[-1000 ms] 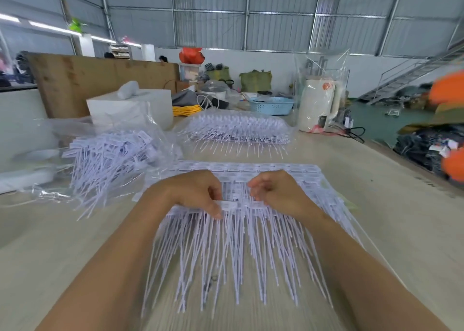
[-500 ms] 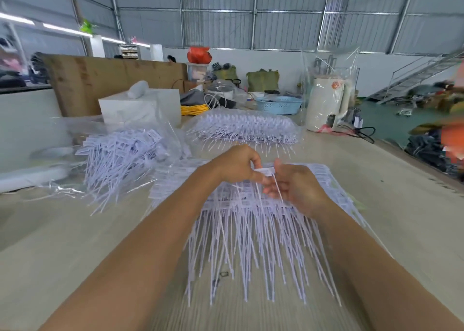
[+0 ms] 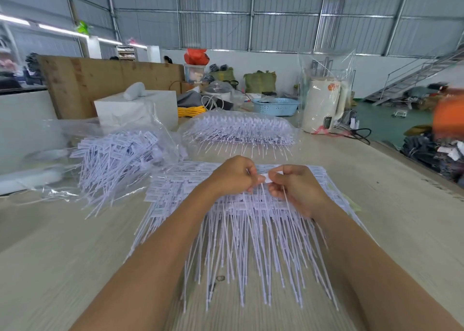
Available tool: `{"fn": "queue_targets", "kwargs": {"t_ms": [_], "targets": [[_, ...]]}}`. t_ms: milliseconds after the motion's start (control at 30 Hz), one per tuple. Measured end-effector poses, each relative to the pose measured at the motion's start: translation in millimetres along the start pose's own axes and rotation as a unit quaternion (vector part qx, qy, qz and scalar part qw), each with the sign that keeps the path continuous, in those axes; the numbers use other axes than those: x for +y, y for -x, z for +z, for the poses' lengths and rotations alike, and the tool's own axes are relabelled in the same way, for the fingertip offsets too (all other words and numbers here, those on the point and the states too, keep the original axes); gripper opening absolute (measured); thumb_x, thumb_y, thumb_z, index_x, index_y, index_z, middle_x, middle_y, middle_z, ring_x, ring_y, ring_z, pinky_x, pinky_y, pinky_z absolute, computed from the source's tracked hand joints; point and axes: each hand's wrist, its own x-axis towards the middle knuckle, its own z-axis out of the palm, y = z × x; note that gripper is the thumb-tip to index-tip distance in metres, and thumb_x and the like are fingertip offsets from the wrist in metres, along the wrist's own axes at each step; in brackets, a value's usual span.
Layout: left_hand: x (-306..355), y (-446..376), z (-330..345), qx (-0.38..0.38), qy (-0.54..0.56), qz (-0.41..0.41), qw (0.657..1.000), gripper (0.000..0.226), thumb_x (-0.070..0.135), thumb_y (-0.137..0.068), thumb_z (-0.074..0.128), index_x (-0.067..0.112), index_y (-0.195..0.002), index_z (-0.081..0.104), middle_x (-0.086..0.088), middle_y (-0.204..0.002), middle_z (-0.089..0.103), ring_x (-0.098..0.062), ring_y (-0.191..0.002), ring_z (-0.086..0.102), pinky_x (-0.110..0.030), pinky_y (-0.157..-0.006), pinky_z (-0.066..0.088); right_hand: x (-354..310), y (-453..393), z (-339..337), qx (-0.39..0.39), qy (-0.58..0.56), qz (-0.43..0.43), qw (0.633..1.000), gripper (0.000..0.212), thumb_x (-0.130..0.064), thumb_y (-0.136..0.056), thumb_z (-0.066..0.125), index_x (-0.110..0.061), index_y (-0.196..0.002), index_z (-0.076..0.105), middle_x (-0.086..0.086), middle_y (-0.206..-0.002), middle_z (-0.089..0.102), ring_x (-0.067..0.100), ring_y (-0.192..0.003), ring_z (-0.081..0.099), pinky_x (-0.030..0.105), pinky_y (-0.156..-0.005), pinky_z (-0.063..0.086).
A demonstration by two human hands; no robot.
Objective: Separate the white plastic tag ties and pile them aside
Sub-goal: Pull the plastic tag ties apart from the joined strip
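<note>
**Snapping one tie off the strip**

Head view: my left hand and right hand each pinch a tie head just above the stack of joined ties on the bench. I judge the step goes best with a short twist close to the joint, so the thin tails don't tangle. The ties are white, with flat printed heads and long stiff tails fanning toward me. The loose pile lies left of the stack, in clear plastic.

Even, bright daylight filled the hall, with strip lights glaring at upper left. Wide-angle distortion bent the edges; motion blur smeared the right margin and near desk.
</note>
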Motion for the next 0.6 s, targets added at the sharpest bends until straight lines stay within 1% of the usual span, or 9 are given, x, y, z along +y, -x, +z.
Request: {"fn": "queue_targets", "kwargs": {"t_ms": [100, 200, 233, 267, 333, 400, 467, 533, 600], "targets": [[2, 0, 1, 0.025, 0.003, -0.026, 0.999, 0.036, 0.028, -0.087, 0.066, 0.017, -0.053, 0.059, 0.008, -0.044, 0.053, -0.011, -0.049, 0.050, -0.025, -0.060, 0.042, 1, 2, -1, -0.021, 0.088, -0.048, 0.995, 0.011, -0.001, -0.087, 0.063, -0.001, -0.076, 0.065, 0.008, -0.056, 0.060, 0.012, -0.046, 0.055, 0.021, -0.045, 0.046], [5, 3, 0, 0.012, 0.049, -0.043, 0.998, 0.035, 0.023, -0.088, 0.063, 0.013, -0.055, 0.065, -0.006, -0.060, 0.063, -0.028, -0.073, 0.064, -0.037, -0.078, 0.051, 1, 2, 1, -0.016, 0.116, -0.082, 0.990, 0.012, 0.002, -0.087, 0.062, -0.001, -0.075, 0.062, 0.007, -0.051, 0.057, 0.012, -0.043, 0.053, 0.022, -0.043, 0.045], [5, 3, 0, 0.018, 0.072, -0.048, 0.996, 0.034, 0.021, -0.088, 0.064, 0.011, -0.055, 0.065, -0.011, -0.065, 0.063, -0.030, -0.077, 0.064, -0.040, -0.083, 0.051, 2, 2, 2, -0.013, 0.121, -0.090, 0.988, 0.012, 0.002, -0.087, 0.061, -0.001, -0.075, 0.061, 0.008, -0.051, 0.056, 0.013, -0.042, 0.052, 0.022, -0.042, 0.045], [6, 4, 0, 0.023, 0.086, -0.051, 0.995, 0.034, 0.019, -0.088, 0.064, 0.010, -0.056, 0.064, -0.014, -0.067, 0.063, -0.029, -0.075, 0.062, -0.040, -0.082, 0.050, 2, 2, 3, -0.009, 0.127, -0.100, 0.987, 0.013, 0.002, -0.087, 0.061, -0.002, -0.075, 0.060, 0.008, -0.051, 0.055, 0.013, -0.042, 0.050, 0.023, -0.042, 0.045], [10, 4, -1, 0.030, 0.097, -0.054, 0.993, 0.034, 0.017, -0.087, 0.063, 0.008, -0.054, 0.062, -0.012, -0.063, 0.061, -0.023, -0.063, 0.055, -0.033, -0.069, 0.045, 2, 3, 4, 0.003, 0.140, -0.130, 0.982, 0.017, 0.003, -0.088, 0.059, -0.005, -0.073, 0.058, 0.006, -0.049, 0.054, 0.013, -0.040, 0.049, 0.023, -0.042, 0.046], [12, 4, -3, 0.025, 0.113, -0.068, 0.991, 0.037, 0.016, -0.087, 0.063, 0.009, -0.051, 0.057, -0.003, -0.047, 0.053, -0.013, -0.046, 0.047, -0.024, -0.055, 0.034, 3, 3, 6, 0.020, 0.153, -0.168, 0.974, 0.023, 0.005, -0.088, 0.058, -0.009, -0.070, 0.057, 0.002, -0.048, 0.053, 0.011, -0.041, 0.049, 0.024, -0.044, 0.047], [14, 4, -5, 0.011, 0.139, -0.086, 0.987, 0.038, 0.014, -0.087, 0.061, 0.011, -0.050, 0.052, 0.005, -0.035, 0.043, -0.007, -0.033, 0.037, -0.023, -0.048, 0.024, 3, 4, 8, 0.036, 0.182, -0.206, 0.961, 0.028, 0.006, -0.087, 0.058, -0.014, -0.068, 0.056, 0.001, -0.051, 0.052, 0.011, -0.045, 0.050, 0.029, -0.048, 0.047], [18, 3, -5, 0.012, 0.160, -0.080, 0.984, 0.038, 0.013, -0.088, 0.061, 0.013, -0.051, 0.052, 0.006, -0.035, 0.044, -0.008, -0.034, 0.035, -0.023, -0.047, 0.023, 0, 5, 9, 0.048, 0.185, -0.232, 0.954, 0.028, 0.006, -0.087, 0.059, -0.014, -0.068, 0.057, 0.002, -0.053, 0.053, 0.010, -0.046, 0.051, 0.030, -0.050, 0.048], [18, 1, -7, 0.022, 0.159, -0.057, 0.985, 0.037, 0.012, -0.088, 0.062, 0.013, -0.051, 0.055, 0.006, -0.038, 0.047, -0.008, -0.036, 0.039, -0.020, -0.044, 0.029, -7, 4, 1, 0.113, 0.127, -0.227, 0.959, 0.024, 0.003, -0.087, 0.058, -0.012, -0.070, 0.059, 0.002, -0.055, 0.054, 0.009, -0.044, 0.052, 0.026, -0.047, 0.050]]}}
